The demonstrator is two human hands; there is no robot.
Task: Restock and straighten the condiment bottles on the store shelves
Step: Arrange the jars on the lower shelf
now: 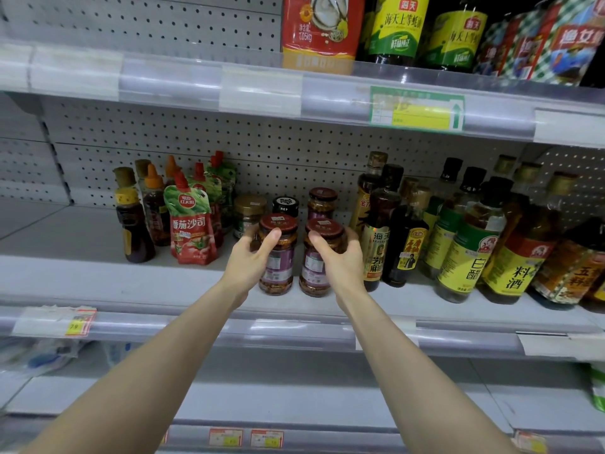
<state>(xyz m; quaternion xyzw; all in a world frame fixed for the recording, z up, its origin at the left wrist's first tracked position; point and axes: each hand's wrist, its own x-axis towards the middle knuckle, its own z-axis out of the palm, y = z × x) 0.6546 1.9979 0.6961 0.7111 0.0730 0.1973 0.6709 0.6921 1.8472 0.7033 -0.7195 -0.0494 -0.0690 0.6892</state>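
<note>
Two chili-sauce jars with dark red lids and purple labels stand side by side near the front of the middle shelf (98, 280). My left hand (252, 257) grips the left jar (278, 257) from its left side, thumb on the lid's rim. My right hand (340, 257) grips the right jar (316, 267) from its right side, thumb across the front below the lid. Both jars stand upright on the shelf. Behind them are three more jars: a gold-lidded one (249, 214), a black-lidded one (285, 206) and a red-lidded one (322, 203).
Ketchup pouches (191, 224) and brown sauce bottles (134, 227) stand to the left. Tall bottles of sesame oil (376, 237), vinegar (465, 250) and cooking wine (520, 253) crowd the right. The upper shelf carries oyster sauce bottles (396, 27). A shelf below has price tags (266, 439).
</note>
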